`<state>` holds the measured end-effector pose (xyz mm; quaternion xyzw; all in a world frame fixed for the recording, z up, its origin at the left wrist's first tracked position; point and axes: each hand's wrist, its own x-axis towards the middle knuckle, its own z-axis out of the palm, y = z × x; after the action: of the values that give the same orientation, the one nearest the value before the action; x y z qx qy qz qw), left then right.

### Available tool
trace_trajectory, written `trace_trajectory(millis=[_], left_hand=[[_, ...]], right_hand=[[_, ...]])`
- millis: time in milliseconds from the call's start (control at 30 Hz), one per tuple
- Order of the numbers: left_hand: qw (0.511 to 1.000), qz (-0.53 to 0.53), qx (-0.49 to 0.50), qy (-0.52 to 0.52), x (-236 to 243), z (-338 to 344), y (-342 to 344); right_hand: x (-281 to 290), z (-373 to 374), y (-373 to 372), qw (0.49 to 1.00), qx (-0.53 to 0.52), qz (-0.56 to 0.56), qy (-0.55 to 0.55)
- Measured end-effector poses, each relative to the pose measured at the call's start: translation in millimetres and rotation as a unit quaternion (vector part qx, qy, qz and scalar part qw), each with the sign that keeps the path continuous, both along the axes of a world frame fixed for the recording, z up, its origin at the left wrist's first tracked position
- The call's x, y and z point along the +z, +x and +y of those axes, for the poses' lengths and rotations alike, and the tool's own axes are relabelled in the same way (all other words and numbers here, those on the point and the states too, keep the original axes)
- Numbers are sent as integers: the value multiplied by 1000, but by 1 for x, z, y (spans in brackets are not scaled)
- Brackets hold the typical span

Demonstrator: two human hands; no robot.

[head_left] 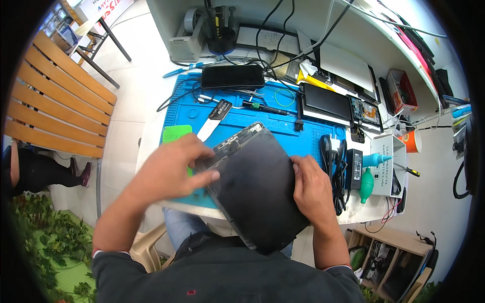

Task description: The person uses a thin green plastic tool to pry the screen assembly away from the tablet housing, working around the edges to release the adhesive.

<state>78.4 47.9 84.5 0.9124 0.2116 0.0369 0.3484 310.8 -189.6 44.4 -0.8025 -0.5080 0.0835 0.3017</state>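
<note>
A dark tablet-like device [257, 187] is tilted over the near edge of the bench, with bare inner parts showing along its upper end. My right hand [314, 189] grips its right edge, thumb on the dark face. My left hand [174, 164] is at the upper left edge, thumb and fingers apart, the thumb over the face. Behind that hand shows a flat green piece [177, 133], partly covered. Just beyond lies a wide-bladed scraper [214, 120] with a black handle. Under these spreads a blue repair mat [293, 132].
A black phone [232, 76] lies at the mat's far side, near a pen-like tool [265, 107]. Coiled black cables [333, 166], a power adapter [354, 169], a green blower bulb [366, 186] and a white box [391, 166] stand right. A slatted wooden bench [63, 101] is left.
</note>
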Motion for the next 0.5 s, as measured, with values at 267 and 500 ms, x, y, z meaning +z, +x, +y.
trace_trajectory(millis=[267, 500], left_hand=[[994, -32, 101, -6, -14, -36, -13], [965, -16, 150, -213, -19, -19, -5]], right_hand=[[5, 5, -1, 996, -11, 77, 42], [4, 6, 4, 986, -10, 156, 63]])
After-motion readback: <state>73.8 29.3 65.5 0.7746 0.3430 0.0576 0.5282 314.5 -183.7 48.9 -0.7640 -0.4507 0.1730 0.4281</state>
